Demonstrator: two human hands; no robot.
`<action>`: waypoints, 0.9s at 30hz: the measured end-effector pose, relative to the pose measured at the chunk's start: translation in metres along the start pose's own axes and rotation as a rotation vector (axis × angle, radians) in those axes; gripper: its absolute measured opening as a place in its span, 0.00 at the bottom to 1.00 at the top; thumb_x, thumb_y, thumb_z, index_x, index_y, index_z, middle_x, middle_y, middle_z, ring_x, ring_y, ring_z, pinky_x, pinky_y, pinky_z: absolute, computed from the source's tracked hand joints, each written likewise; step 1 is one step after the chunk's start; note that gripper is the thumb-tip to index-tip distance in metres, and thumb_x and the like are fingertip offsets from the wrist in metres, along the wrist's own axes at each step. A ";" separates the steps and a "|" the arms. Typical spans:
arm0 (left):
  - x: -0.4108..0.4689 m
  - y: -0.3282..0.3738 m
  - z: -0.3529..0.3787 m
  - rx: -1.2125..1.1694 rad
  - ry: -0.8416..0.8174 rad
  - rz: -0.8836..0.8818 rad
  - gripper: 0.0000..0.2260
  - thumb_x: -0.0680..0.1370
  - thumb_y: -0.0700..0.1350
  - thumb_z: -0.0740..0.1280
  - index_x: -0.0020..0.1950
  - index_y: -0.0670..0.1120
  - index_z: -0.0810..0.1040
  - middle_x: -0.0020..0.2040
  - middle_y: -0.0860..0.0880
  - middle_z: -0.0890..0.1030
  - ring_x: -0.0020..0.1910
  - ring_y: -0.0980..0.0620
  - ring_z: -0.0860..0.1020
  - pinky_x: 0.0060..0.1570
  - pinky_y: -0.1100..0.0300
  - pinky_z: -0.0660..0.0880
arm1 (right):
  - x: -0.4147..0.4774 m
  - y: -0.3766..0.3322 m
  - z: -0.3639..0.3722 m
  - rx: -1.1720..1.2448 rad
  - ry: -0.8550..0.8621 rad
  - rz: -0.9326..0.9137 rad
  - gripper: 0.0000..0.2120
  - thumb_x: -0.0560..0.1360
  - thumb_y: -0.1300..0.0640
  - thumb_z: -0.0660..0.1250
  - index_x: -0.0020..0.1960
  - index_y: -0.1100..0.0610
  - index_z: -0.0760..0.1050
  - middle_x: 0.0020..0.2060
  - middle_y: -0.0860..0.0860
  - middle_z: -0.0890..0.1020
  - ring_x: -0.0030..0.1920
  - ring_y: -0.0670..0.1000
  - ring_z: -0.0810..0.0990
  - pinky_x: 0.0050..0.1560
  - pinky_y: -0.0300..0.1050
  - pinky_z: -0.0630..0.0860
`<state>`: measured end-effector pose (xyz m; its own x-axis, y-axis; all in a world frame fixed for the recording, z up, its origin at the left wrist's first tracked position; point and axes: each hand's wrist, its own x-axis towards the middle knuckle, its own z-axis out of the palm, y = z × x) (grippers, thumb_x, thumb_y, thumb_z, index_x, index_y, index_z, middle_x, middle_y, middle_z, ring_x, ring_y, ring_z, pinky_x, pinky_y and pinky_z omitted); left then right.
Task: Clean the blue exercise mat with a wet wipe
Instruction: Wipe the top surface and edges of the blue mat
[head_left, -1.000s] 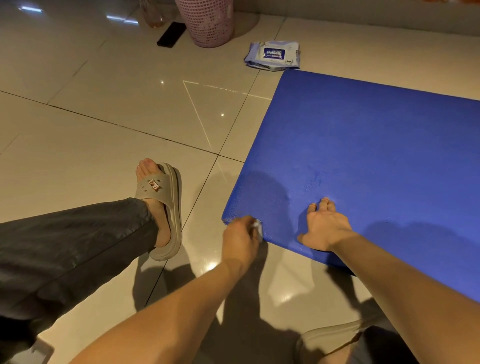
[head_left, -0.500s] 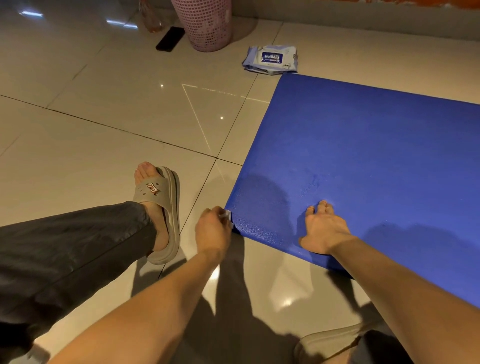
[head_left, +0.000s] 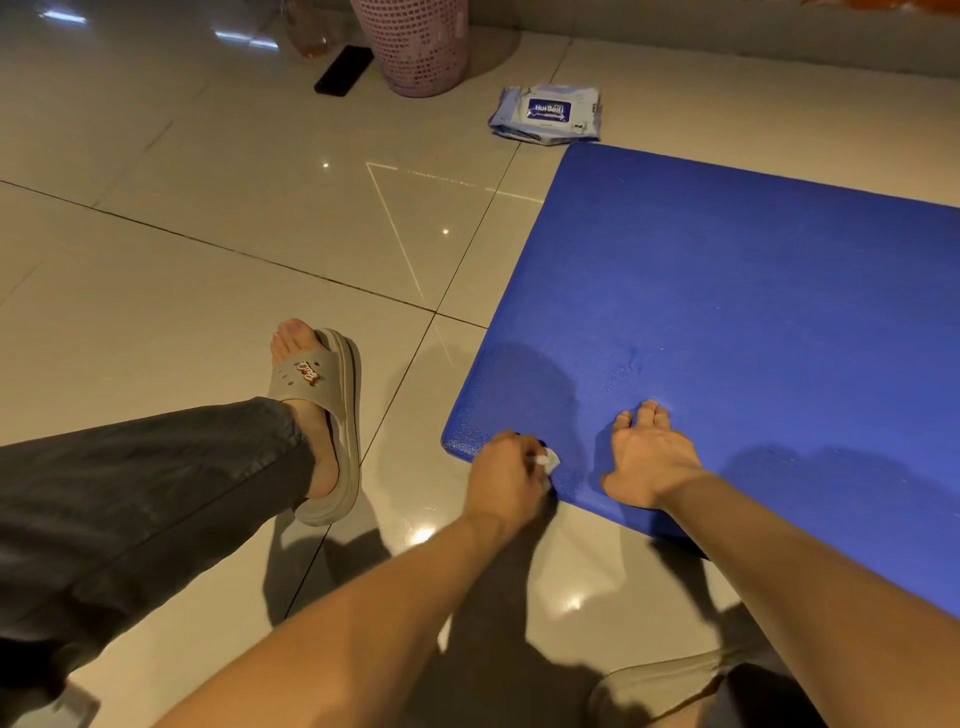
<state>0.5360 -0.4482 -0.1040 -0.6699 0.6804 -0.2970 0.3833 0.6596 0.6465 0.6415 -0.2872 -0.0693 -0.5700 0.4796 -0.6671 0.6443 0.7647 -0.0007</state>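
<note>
The blue exercise mat (head_left: 727, 312) lies flat on the tiled floor, filling the right of the view. My left hand (head_left: 506, 475) grips a small white wet wipe (head_left: 548, 461) and holds it against the mat's near edge, close to the near-left corner. My right hand (head_left: 647, 457) lies flat on the mat just to the right, fingers straight and pointing away from me. Damp patches show on the mat beyond my right hand.
A pack of wet wipes (head_left: 548, 113) lies on the floor just past the mat's far-left corner. A pink basket (head_left: 415, 44) and a black phone (head_left: 344, 70) are further back. My left leg and slippered foot (head_left: 317, 415) stretch out left of the mat.
My left hand slid with the wipe along the mat's near edge: first left to the corner, then back right toward my right hand. My right hand stayed pressed on the mat.
</note>
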 end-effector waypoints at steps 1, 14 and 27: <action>0.006 -0.007 -0.013 0.013 0.044 -0.027 0.04 0.78 0.44 0.70 0.48 0.45 0.83 0.48 0.48 0.82 0.44 0.48 0.80 0.44 0.59 0.72 | 0.000 0.000 0.000 -0.003 0.001 0.002 0.44 0.78 0.43 0.63 0.81 0.65 0.46 0.79 0.69 0.46 0.80 0.68 0.46 0.75 0.59 0.64; 0.011 -0.009 -0.018 -0.071 0.092 -0.062 0.07 0.80 0.42 0.68 0.51 0.47 0.87 0.49 0.48 0.85 0.49 0.49 0.83 0.53 0.56 0.78 | 0.003 -0.002 0.005 -0.033 0.016 0.010 0.44 0.78 0.43 0.63 0.81 0.66 0.46 0.79 0.70 0.47 0.80 0.68 0.48 0.74 0.59 0.65; 0.035 -0.033 -0.055 0.357 0.107 0.149 0.12 0.77 0.37 0.68 0.53 0.51 0.86 0.47 0.46 0.76 0.43 0.43 0.77 0.42 0.59 0.69 | 0.005 -0.004 0.006 -0.024 0.027 0.025 0.44 0.78 0.44 0.64 0.81 0.66 0.47 0.79 0.69 0.48 0.80 0.68 0.47 0.74 0.59 0.64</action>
<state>0.4652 -0.4642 -0.0974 -0.6452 0.7527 -0.1314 0.6657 0.6381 0.3869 0.6395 -0.2903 -0.0768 -0.5678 0.5102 -0.6460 0.6465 0.7622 0.0336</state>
